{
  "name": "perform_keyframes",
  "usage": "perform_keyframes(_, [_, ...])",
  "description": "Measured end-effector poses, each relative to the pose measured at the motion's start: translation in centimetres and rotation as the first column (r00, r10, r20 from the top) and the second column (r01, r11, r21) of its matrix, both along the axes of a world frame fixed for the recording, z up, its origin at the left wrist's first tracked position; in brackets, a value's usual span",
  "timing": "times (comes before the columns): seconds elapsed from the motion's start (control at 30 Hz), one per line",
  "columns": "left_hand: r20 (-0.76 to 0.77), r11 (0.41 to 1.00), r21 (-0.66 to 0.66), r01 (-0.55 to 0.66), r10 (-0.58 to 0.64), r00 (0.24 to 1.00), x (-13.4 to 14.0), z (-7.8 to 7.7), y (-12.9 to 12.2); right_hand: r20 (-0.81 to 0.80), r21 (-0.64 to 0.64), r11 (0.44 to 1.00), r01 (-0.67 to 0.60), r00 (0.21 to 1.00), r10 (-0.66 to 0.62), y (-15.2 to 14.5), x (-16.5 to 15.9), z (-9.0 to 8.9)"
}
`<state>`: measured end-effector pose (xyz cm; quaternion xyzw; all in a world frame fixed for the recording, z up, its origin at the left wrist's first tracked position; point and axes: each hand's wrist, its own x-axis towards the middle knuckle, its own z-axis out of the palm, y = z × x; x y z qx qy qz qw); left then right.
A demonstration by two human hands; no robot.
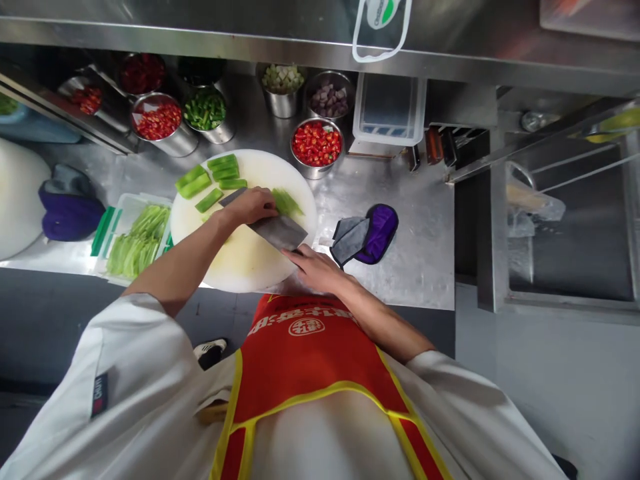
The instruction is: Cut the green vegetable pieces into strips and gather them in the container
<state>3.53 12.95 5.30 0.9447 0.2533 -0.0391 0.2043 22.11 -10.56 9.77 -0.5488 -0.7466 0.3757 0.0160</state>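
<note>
My right hand (317, 268) is wrapped round the handle of a cleaver (280, 231) above a round white cutting board (240, 263). Curled over the cleaver's blade is my left hand (255, 205), its fingers bent together; whatever lies under them is hidden. Thin green slices (287, 201) lie on the board just right of my left fingers. Thicker green vegetable pieces (223, 167) sit in rows at the board's far left. Beside the board on the left, a clear container with a green edge (103, 233) holds many light green strips (137, 243).
Steel pots of chopped red chillies (316, 143), green chillies (206, 110) and diced vegetables (283, 79) stand behind the board. A purple and grey cloth item (383, 233) lies to the right, another (70, 207) to the left. A clear plastic box (390, 110) stands under the steel shelf (200, 33).
</note>
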Motion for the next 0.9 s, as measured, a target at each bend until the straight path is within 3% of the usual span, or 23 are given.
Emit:
perform_keyframes(0.13, [-0.055,0.998,-0.065,0.005,-0.008,0.998,2.4,-0.7,0.7,-0.032,0.005,1.000,-0.029,0.999,0.029,-0.1,-1.0,0.2])
perform_keyframes(0.23, [0.031,0.996,-0.074,-0.052,0.055,0.998,2.6,1.7,1.8,-0.131,-0.004,1.000,-0.004,0.991,0.004,-0.8,-1.0,0.5])
perform_keyframes(0.37, [0.245,0.960,-0.008,-0.278,0.272,0.931,-1.8,7.5,3.3,-0.353,-0.098,0.988,0.122,0.924,-0.149,-3.0,0.2,0.5])
perform_keyframes(0.43, [0.266,0.937,0.024,-0.348,0.330,0.906,-5.6,9.0,3.1,-0.461,-0.272,0.942,0.195,0.833,-0.306,-4.3,0.9,0.1])
perform_keyframes(0.47, [0.234,0.934,0.025,-0.356,0.341,0.911,-7.6,8.9,2.7,-0.495,-0.381,0.900,0.211,0.776,-0.391,-4.9,1.1,-0.2])
perform_keyframes(0.5, [0.174,0.938,0.010,-0.347,0.340,0.924,-9.6,8.2,2.0,-0.513,-0.484,0.848,0.215,0.715,-0.474,-5.4,1.3,-0.5])
perform_keyframes(0.57, [0.030,0.959,-0.012,-0.283,0.283,0.959,-13.1,5.4,0.3,-0.520,-0.626,0.749,0.217,0.600,-0.608,-6.3,1.4,-1.1])
perform_keyframes(0.67, [-0.037,0.928,0.112,-0.354,0.360,0.932,-16.5,0.3,-2.9,-0.513,-0.691,0.683,0.235,0.506,-0.693,-6.6,1.2,-1.6])
perform_keyframes(0.7, [-0.032,0.906,0.145,-0.399,0.407,0.913,-17.1,-1.1,-4.0,-0.504,-0.691,0.680,0.246,0.511,-0.696,-6.5,1.1,-1.5])
perform_keyframes(0.77, [0.014,0.859,0.158,-0.487,0.492,0.871,-17.1,-2.9,-6.2,-0.436,-0.671,0.686,0.280,0.598,-0.672,-6.1,1.0,-1.2])
perform_keyframes(0.83, [0.078,0.826,0.123,-0.549,0.544,0.836,-15.8,-3.7,-8.6,-0.304,-0.624,0.706,0.335,0.728,-0.614,-5.6,0.7,-0.5])
perform_keyframes(0.9, [0.143,0.812,0.082,-0.577,0.564,0.814,-13.6,-4.0,-11.3,-0.192,-0.512,0.778,0.364,0.834,-0.517,-5.3,0.4,0.3])
